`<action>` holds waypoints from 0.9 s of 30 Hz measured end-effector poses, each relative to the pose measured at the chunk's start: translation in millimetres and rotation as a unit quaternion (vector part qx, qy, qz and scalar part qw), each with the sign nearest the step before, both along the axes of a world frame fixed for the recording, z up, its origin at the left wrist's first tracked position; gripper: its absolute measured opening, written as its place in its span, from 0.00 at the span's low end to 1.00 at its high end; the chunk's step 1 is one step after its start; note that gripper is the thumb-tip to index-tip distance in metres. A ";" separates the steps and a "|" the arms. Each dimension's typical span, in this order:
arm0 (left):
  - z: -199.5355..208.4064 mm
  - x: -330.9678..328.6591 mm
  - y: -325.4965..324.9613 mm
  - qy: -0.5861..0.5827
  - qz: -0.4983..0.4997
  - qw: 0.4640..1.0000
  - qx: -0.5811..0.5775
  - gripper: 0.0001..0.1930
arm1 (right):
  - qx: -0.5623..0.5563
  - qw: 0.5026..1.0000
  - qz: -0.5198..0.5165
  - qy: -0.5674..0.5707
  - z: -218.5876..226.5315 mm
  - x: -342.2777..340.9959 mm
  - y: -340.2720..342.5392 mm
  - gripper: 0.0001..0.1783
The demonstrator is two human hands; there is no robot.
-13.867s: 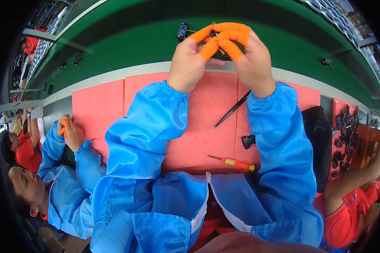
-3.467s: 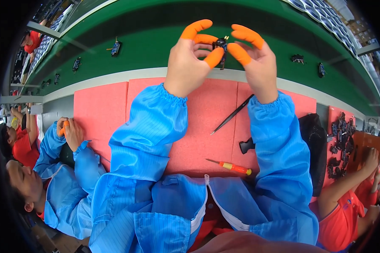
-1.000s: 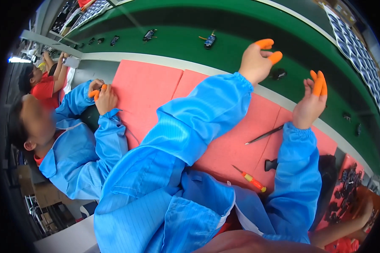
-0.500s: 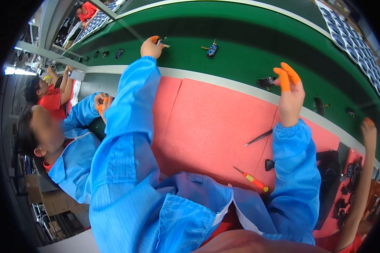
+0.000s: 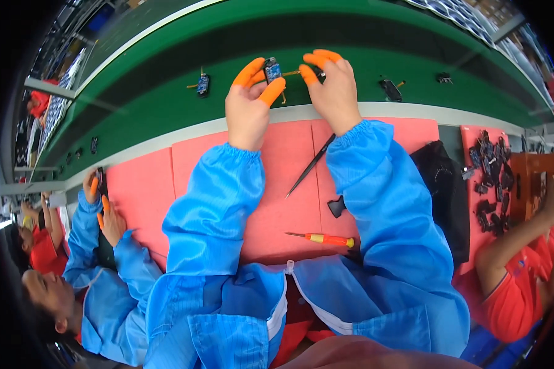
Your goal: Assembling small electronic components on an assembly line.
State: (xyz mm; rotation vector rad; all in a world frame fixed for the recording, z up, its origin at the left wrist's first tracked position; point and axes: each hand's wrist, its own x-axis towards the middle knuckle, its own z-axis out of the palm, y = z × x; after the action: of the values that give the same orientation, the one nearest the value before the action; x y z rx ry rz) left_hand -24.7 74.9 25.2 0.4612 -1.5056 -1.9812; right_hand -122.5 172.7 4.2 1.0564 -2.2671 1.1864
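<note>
My left hand (image 5: 250, 101), in orange finger cots, pinches a small electronic module (image 5: 272, 69) with a blue circuit board over the green belt. Thin yellow-orange ribbon tails stick out from the module. Facing it, my right hand (image 5: 335, 89) is open, thumb and fingers apart. Its thumb tip is close to the end of one ribbon tail. A small dark piece (image 5: 320, 75) shows in the gap between the right thumb and fingers; whether the hand touches it, I cannot tell.
Modules lie on the green belt (image 5: 363, 58), one at left (image 5: 203, 84), one at right (image 5: 391, 90). The pink mat (image 5: 283, 147) bears black tweezers (image 5: 311, 165), a red-yellow screwdriver (image 5: 321, 239) and a black clip-like piece (image 5: 337, 206). Co-workers sit on both sides; dark parts (image 5: 491, 169) lie at right.
The view has swung to the right. My hands, far apart before, are now close together over the belt. My left hand holds the module up beside my right hand.
</note>
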 end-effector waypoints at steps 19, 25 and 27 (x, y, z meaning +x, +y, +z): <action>6.9 4.8 3.5 0.041 -0.096 0.994 0.037 0.21 | -0.235 0.886 0.242 -0.318 29.9 18.3 0.6 0.12; 13.9 7.3 7.9 0.052 -0.097 0.994 -0.007 0.21 | -0.312 0.828 0.237 -0.401 33.0 20.0 0.7 0.12; 13.0 7.8 7.7 0.069 -0.102 0.992 -0.036 0.22 | -0.312 0.832 0.247 -0.387 34.2 21.9 0.9 0.12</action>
State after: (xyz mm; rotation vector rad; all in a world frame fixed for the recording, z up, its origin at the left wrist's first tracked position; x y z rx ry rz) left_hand -16.8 82.6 38.3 0.1408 -1.5834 -2.0585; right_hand -100.7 173.5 38.5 1.0055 -1.7933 2.7477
